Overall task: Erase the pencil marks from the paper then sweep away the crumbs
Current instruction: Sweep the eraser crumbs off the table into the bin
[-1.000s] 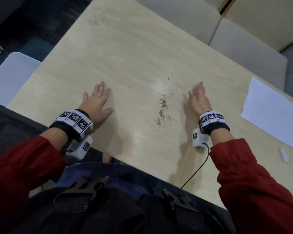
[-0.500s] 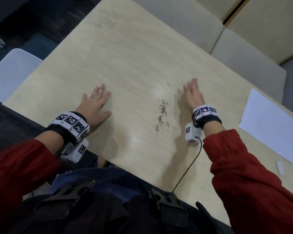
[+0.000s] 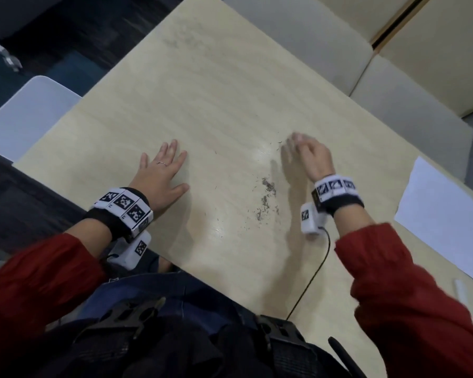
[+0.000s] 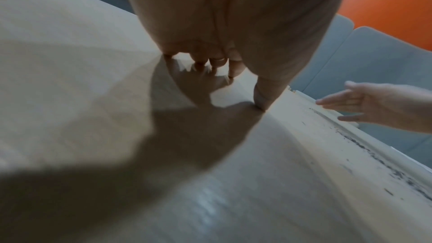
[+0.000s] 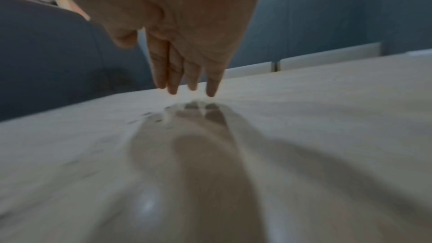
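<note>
Sweeping step. My right hand [image 3: 309, 156] is held edge-on, fingers straight and together, tips just over the table [image 3: 202, 91] beside the crumbs [image 3: 266, 196], mid-table toward the near edge. Left hand [image 3: 161, 175] lies flat, fingers spread. Paper [image 3: 445, 216] lies at the right edge, eraser [image 3: 460, 289] beside it. Best: low, unbroken strokes toward the near edge; open room leftward.

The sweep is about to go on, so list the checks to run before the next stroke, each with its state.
1. Dark eraser crumbs gathered in a line on the pale wooden table: ok.
2. Right hand open, fingers straight, beside the crumbs: ok.
3. Right fingertips touching the table: cannot tell.
4. Left hand flat on the table: ok.
5. White paper sheet clear of the sweep path: ok.
</note>
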